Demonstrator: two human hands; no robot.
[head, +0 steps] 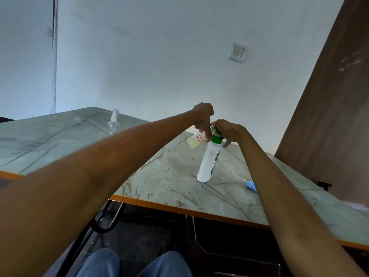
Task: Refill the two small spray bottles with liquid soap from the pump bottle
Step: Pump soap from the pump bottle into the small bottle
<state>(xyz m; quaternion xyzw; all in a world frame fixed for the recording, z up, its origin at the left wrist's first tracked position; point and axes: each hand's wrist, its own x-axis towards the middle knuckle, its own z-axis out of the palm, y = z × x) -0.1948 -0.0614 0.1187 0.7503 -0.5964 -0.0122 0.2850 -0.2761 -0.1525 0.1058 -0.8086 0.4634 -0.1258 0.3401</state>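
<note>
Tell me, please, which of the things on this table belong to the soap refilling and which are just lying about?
Part of the job:
- pump bottle, white with a green top, under the right hand
- small labelled bottle, tilted at the pump, held by the left hand
- clear spray bottle farther back on the table

Lying about:
- blue object on a white cord
- wall switch

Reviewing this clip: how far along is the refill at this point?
Mid-job. The left hand holds a small labelled bottle, partly filled with yellowish liquid, tilted at the pump bottle spout; the right hand rests on the green pump. Left: the other spray bottle, far back on the table, looks clear.
</note>
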